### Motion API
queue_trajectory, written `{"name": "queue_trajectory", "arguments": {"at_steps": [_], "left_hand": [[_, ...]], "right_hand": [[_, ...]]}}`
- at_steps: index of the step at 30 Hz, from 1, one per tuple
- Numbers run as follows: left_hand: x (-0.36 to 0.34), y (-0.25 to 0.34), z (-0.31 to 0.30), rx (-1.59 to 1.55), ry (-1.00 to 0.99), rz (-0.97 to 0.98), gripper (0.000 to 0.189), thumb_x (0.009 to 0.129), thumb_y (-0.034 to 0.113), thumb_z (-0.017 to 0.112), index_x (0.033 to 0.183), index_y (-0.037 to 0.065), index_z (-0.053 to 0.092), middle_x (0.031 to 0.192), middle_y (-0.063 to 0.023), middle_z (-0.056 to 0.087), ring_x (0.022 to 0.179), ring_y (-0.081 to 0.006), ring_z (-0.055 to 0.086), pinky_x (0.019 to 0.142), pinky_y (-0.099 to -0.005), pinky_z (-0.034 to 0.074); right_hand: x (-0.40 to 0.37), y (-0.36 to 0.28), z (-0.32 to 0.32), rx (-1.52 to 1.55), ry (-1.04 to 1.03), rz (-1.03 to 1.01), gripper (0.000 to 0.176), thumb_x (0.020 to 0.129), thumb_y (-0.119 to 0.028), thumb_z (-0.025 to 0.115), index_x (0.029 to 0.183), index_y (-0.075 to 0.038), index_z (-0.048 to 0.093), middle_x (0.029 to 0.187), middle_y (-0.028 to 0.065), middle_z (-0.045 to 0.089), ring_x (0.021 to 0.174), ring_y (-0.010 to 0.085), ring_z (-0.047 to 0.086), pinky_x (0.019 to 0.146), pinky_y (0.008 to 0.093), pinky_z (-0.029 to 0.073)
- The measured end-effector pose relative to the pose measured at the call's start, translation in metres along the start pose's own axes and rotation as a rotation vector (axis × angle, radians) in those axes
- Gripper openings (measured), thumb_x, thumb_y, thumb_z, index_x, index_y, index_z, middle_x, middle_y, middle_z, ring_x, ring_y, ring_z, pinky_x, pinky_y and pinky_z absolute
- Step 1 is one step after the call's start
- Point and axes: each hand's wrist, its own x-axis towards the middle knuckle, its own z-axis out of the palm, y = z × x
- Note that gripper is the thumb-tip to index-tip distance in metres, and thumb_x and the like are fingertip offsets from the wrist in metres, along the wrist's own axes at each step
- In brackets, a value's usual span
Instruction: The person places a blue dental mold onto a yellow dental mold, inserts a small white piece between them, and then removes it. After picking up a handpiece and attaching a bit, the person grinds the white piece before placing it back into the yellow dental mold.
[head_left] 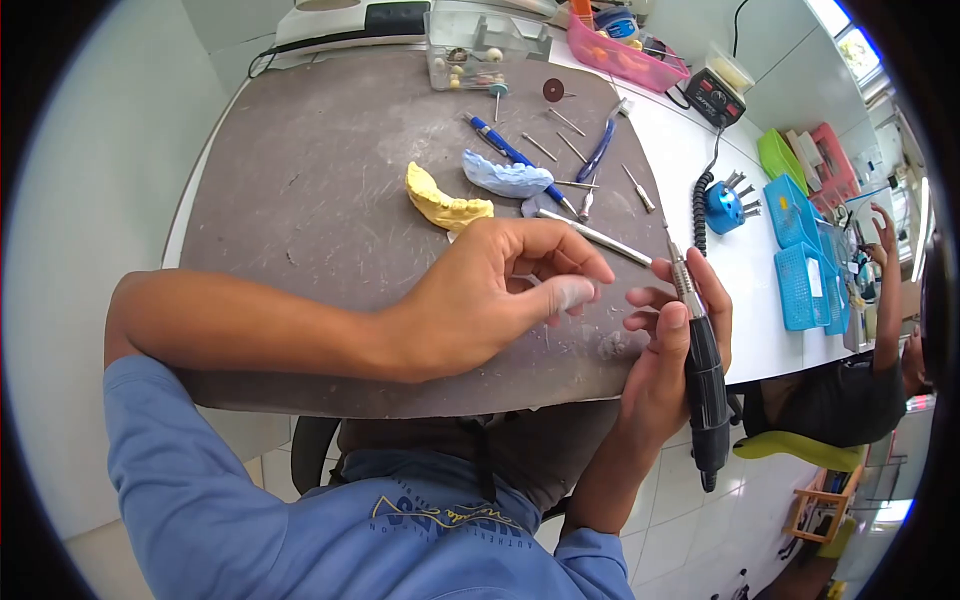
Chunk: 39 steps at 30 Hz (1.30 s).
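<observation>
My right hand (664, 365) grips a black rotary handpiece (706, 375) at the table's front right. Its slim metal tip points away from me. To the left, my left hand (505, 285) hovers above the table with loosely curled fingers, and I see nothing held in it. White dust coats its thumb. Just beyond that hand lie a yellow dental cast (445, 203) and a light blue dental cast (507, 177). A silver metal rod (600, 238) rests between the hands and the casts. The palm side of my left hand is partly hidden.
Beyond the casts are a blue pen (500, 140), a blue toothbrush (600, 148), several burs and a dark red disc (553, 90). A clear box (468, 65) stands at the back. On the right are a blue bur stand (724, 207), baskets (803, 285) and another person (830, 405).
</observation>
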Motion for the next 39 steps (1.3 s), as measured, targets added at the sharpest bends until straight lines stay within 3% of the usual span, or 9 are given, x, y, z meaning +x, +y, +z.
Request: {"name": "queue_trajectory", "arguments": {"at_steps": [6, 9, 14, 18, 20, 25, 34, 39], "left_hand": [[-0.001, 0.002, -0.007, -0.11, 0.038, -0.038, 0.027, 0.09, 0.009, 0.064, 0.115, -0.001, 0.06, 0.1, -0.006, 0.065, 0.091, -0.0101, 0.062, 0.081, -0.0237, 0.05], [0.001, -0.005, -0.006, -0.118, 0.025, -0.003, 0.024, 0.089, 0.007, 0.065, 0.111, -0.001, 0.06, 0.098, -0.0059, 0.065, 0.091, -0.0103, 0.062, 0.082, -0.0243, 0.05], [-0.001, -0.005, -0.008, -0.058, 0.002, 0.038, 0.018, 0.087, 0.005, 0.067, 0.103, 0.0, 0.062, 0.097, -0.0055, 0.064, 0.09, -0.0103, 0.061, 0.082, -0.0248, 0.05], [-0.003, -0.004, -0.007, -0.08, -0.007, 0.05, 0.017, 0.088, 0.006, 0.067, 0.103, 0.0, 0.062, 0.098, -0.0053, 0.064, 0.09, -0.0104, 0.061, 0.081, -0.0248, 0.05], [-0.007, 0.006, -0.007, -0.121, 0.043, -0.065, 0.017, 0.089, 0.009, 0.066, 0.104, 0.001, 0.062, 0.098, -0.0049, 0.064, 0.089, -0.0101, 0.061, 0.081, -0.025, 0.05], [-0.022, 0.008, -0.01, -0.175, 0.087, -0.105, 0.018, 0.091, 0.011, 0.065, 0.106, 0.001, 0.063, 0.099, -0.0045, 0.064, 0.088, -0.0094, 0.06, 0.08, -0.0249, 0.051], [-0.02, 0.003, -0.013, -0.31, 0.023, -0.119, 0.02, 0.092, 0.012, 0.063, 0.108, 0.001, 0.063, 0.098, -0.0058, 0.065, 0.089, -0.01, 0.06, 0.082, -0.0253, 0.05], [-0.019, 0.002, -0.011, -0.33, 0.033, -0.068, 0.02, 0.092, 0.012, 0.063, 0.108, 0.0, 0.063, 0.096, -0.0065, 0.066, 0.086, -0.0103, 0.061, 0.081, -0.0256, 0.051]], "right_hand": [[-0.003, 0.005, 0.0, -0.051, 0.059, -0.068, 0.044, 0.085, -0.026, 0.071, 0.112, 0.005, 0.057, 0.084, 0.0161, 0.065, 0.07, 0.017, 0.065, 0.062, 0.0235, 0.051], [-0.006, 0.004, 0.0, -0.078, 0.08, -0.15, 0.032, 0.081, -0.024, 0.074, 0.094, 0.0, 0.057, 0.073, 0.009, 0.058, 0.062, 0.0105, 0.055, 0.056, 0.0199, 0.039], [-0.012, 0.001, -0.004, -0.095, 0.091, -0.22, 0.026, 0.08, -0.019, 0.069, 0.091, 0.0, 0.056, 0.075, 0.0083, 0.055, 0.061, 0.0091, 0.049, 0.061, 0.0204, 0.039], [-0.023, -0.009, 0.006, -0.127, 0.02, -0.233, 0.026, 0.082, -0.018, 0.069, 0.093, 0.0, 0.054, 0.078, 0.0096, 0.056, 0.067, 0.0111, 0.052, 0.064, 0.0222, 0.042], [-0.027, -0.009, 0.01, -0.157, 0.016, -0.268, 0.027, 0.082, -0.015, 0.068, 0.099, 0.0, 0.052, 0.083, 0.0109, 0.057, 0.066, 0.0117, 0.053, 0.066, 0.0236, 0.044], [-0.037, -0.015, 0.023, -0.119, -0.089, -0.154, 0.03, 0.081, 0.0, 0.069, 0.102, -0.003, 0.048, 0.087, 0.0123, 0.06, 0.084, 0.0208, 0.066, 0.074, 0.0269, 0.051], [-0.043, -0.001, 0.036, -0.043, 0.01, -0.312, 0.034, 0.08, -0.004, 0.073, 0.1, -0.003, 0.045, 0.085, 0.0144, 0.059, 0.091, 0.0322, 0.067, 0.081, 0.0389, 0.055], [-0.043, 0.001, 0.036, -0.014, -0.008, -0.334, 0.034, 0.08, -0.005, 0.073, 0.1, -0.003, 0.045, 0.084, 0.0144, 0.059, 0.089, 0.033, 0.067, 0.085, 0.0444, 0.056]]}}
